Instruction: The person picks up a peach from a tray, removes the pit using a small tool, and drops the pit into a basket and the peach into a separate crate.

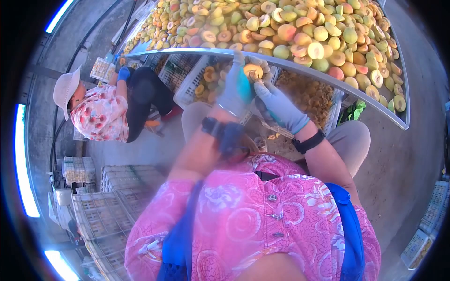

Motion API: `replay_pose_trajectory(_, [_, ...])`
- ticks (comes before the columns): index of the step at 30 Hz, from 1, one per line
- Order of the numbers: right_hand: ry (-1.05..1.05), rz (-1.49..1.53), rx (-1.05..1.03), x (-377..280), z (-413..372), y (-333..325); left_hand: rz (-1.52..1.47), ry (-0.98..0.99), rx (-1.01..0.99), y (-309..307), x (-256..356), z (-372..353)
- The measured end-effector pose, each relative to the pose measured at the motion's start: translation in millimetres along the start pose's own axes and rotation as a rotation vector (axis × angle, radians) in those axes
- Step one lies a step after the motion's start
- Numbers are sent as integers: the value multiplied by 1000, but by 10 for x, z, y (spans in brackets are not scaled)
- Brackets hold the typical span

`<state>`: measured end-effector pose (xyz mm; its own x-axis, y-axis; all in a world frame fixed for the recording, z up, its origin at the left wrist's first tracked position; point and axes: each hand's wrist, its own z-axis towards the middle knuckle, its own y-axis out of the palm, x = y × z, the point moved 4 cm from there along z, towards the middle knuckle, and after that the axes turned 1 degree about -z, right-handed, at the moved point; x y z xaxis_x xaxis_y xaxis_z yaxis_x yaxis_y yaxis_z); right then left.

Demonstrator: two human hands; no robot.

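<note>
L hand (pixel 234 91) gripping peach (pixel 253 71), R hand (pixel 280 107) alongside

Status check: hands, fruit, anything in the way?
Left hand shut on peach, up by tray rim. Right hand at the peach, grip unclear. Crates of fruit beneath; co-worker off left, not in the way.

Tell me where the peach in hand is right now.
Head view, just above centre: the peach is gripped by the gloved left hand, with the right hand meeting it from the right, just below the rim of the fruit-laden tray.
</note>
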<state>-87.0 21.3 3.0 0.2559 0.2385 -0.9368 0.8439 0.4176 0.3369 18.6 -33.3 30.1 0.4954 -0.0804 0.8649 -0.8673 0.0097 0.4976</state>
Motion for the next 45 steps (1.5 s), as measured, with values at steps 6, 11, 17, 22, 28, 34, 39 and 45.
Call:
replay_pose_trajectory(6, [95,223,-164,45,-8,-52,100,33,-37,138,123,-132])
replay_pose_trajectory(11, [190,329,-293,11,-72,-16,131,-68,-123,28,94,-62])
replay_pose_trajectory(17, [348,706,-498,198,-114,4,445,56,-378,51,73,-83])
replay_pose_trajectory(22, [363,944,-707,124,-189,86,-157,-189,-536,65,-80,-71])
replay_pose_trajectory(28, [309,1074,-731,157,-270,-7,-486,-170,-113,-457,-36,267])
replay_pose_trajectory(34, [133,1146,-539,232,-202,-257,759,333,107,-597,369,854])
replay_pose_trajectory(39, [30,1058,-380,159,-210,-421,1233,568,-114,391,12,1224])
replay_pose_trajectory(45, [96,1086,-229,95,-225,-444,1407,284,-20,780,-428,1827])
